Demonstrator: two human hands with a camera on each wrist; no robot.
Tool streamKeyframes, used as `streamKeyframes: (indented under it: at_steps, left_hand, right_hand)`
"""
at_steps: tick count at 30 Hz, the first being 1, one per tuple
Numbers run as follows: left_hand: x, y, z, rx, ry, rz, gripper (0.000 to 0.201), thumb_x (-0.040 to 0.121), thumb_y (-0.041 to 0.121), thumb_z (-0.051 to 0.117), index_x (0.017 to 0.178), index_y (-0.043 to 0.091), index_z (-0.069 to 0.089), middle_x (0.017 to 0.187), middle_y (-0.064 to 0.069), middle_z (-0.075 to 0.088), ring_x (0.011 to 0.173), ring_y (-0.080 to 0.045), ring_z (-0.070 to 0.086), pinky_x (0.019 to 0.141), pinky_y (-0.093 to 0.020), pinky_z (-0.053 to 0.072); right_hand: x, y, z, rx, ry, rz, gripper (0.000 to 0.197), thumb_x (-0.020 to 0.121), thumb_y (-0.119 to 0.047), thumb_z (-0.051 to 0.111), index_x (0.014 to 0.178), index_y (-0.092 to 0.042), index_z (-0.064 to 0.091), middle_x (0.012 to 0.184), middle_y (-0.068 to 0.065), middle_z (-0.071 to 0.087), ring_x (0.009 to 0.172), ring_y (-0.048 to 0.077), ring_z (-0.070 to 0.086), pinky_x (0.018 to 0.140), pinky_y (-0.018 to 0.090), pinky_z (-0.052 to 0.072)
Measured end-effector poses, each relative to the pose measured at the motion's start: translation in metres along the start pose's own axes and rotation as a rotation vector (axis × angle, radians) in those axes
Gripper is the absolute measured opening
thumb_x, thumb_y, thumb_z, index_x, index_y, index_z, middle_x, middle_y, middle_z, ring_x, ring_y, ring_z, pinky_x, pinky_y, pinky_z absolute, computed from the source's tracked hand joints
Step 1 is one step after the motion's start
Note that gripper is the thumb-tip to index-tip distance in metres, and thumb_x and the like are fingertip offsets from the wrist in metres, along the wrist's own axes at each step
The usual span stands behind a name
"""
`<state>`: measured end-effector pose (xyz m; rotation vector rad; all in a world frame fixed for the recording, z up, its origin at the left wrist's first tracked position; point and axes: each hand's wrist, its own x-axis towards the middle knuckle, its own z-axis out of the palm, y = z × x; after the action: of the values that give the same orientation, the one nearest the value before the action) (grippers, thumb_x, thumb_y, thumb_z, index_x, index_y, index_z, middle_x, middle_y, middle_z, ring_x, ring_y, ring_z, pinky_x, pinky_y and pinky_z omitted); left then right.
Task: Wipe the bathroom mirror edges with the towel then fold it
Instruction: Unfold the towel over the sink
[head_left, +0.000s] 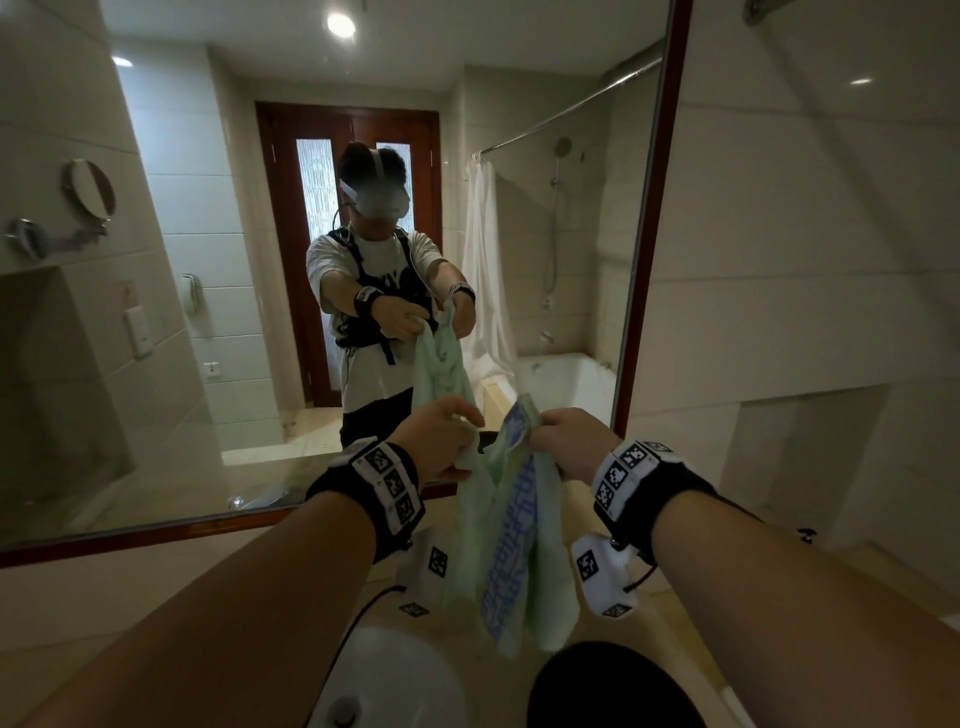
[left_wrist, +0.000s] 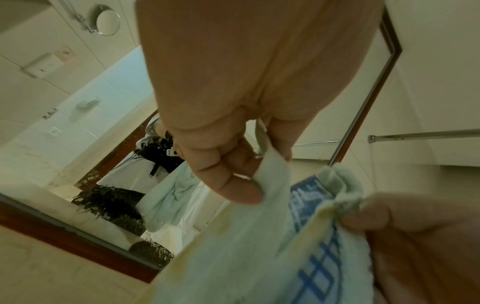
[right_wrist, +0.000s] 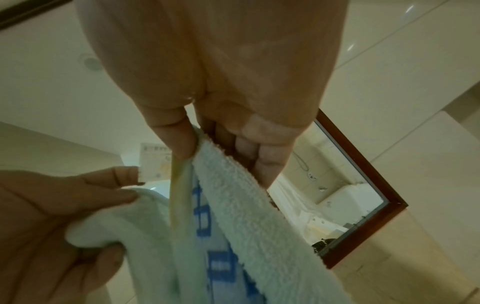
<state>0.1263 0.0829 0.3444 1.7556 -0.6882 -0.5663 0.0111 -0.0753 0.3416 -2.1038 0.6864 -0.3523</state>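
While the arms reach out over the counter, the scene runs from the tiled wall on the far left to the bare tiled wall on the right. At the left a round shaving mirror (head_left: 89, 188) sticks out from the wall, and its arm is fixed beside the big mirror (head_left: 218, 291). A dark wooden frame (head_left: 130, 538) edges the big mirror along the bottom and up the right side, meeting in a lower right corner behind the hands. Below the frame the pale counter (head_left: 171, 577) lies open to the left of the arms, with the white sink (head_left: 395, 675) set into it near the bottom edge.

The left hand (head_left: 441, 441) is held up in front of the lower frame, its thumb and curled fingers (left_wrist: 228, 164) pinching one top corner of the towel (head_left: 514, 545). The towel is pale green with a blue checked band and hangs free between the two hands, above the counter and sink, touching neither. Just beside it, the right hand (head_left: 571, 441) pinches the other top edge between thumb and bent fingers (right_wrist: 259, 156), the cloth bunched in folds below. A dark round object (head_left: 613, 686) sits under the towel's lower end. To the right of the frame, the wall (head_left: 805, 260) steps back into a recess above the counter, leaving open room there.
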Motion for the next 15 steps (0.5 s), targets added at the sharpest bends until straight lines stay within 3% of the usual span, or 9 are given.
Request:
streamKeyframes:
  at_steps: [3,5,8,10,12,15]
  left_hand:
    - [-0.001,0.001,0.013,0.109,-0.058,-0.076,0.016,0.098,0.006,0.055,0.105,0.015,0.066,0.099,-0.011,0.065,0.083,-0.028,0.067,0.075,-0.039,0.061]
    - [-0.001,0.0,0.02,0.093,-0.101,-0.138,0.011,0.094,0.02,0.066,0.102,0.012,0.069,0.104,-0.016,0.068,0.088,-0.03,0.068,0.088,-0.044,0.06]
    - [-0.002,-0.004,0.028,0.201,-0.125,-0.11,0.032,0.082,0.04,0.08,0.102,0.018,0.069,0.102,-0.005,0.07,0.094,-0.022,0.066,0.081,-0.035,0.059]
    - [-0.002,-0.007,0.032,0.292,-0.101,-0.062,0.036,0.083,0.043,0.079,0.106,0.016,0.071,0.104,-0.005,0.072,0.098,-0.023,0.068,0.083,-0.039,0.061]
    - [0.0,-0.011,0.034,0.337,-0.06,-0.02,0.032,0.089,0.04,0.074,0.104,0.012,0.072,0.104,-0.011,0.073,0.099,-0.029,0.07,0.086,-0.045,0.062]
    - [0.002,-0.013,0.033,0.298,-0.024,-0.002,0.027,0.093,0.036,0.069,0.095,0.009,0.071,0.099,-0.015,0.073,0.098,-0.032,0.071,0.085,-0.048,0.062]
  right_hand:
    - [-0.004,-0.009,0.002,-0.057,0.056,-0.041,0.026,0.086,-0.017,0.055,0.095,0.005,0.067,0.099,0.025,0.068,0.089,0.037,0.068,0.071,0.043,0.059]
    - [-0.005,-0.012,0.001,-0.114,0.06,-0.069,0.022,0.087,-0.014,0.053,0.085,0.004,0.066,0.088,0.023,0.066,0.082,0.035,0.065,0.067,0.038,0.053]
    - [-0.009,-0.012,0.0,-0.172,0.045,-0.099,0.023,0.089,-0.008,0.049,0.068,-0.007,0.057,0.068,0.008,0.053,0.064,0.022,0.051,0.059,0.028,0.039]
    - [-0.011,-0.008,-0.001,-0.179,0.03,-0.106,0.028,0.088,-0.006,0.048,0.061,-0.011,0.049,0.063,0.004,0.047,0.06,0.018,0.044,0.055,0.028,0.033]
    - [-0.012,-0.004,-0.002,-0.172,0.01,-0.101,0.027,0.088,-0.004,0.046,0.063,-0.011,0.054,0.065,0.006,0.05,0.062,0.019,0.046,0.056,0.027,0.034]
    - [-0.011,0.003,-0.008,-0.142,0.036,-0.077,0.024,0.089,-0.004,0.044,0.08,-0.002,0.066,0.075,0.011,0.061,0.073,0.024,0.054,0.061,0.027,0.039]
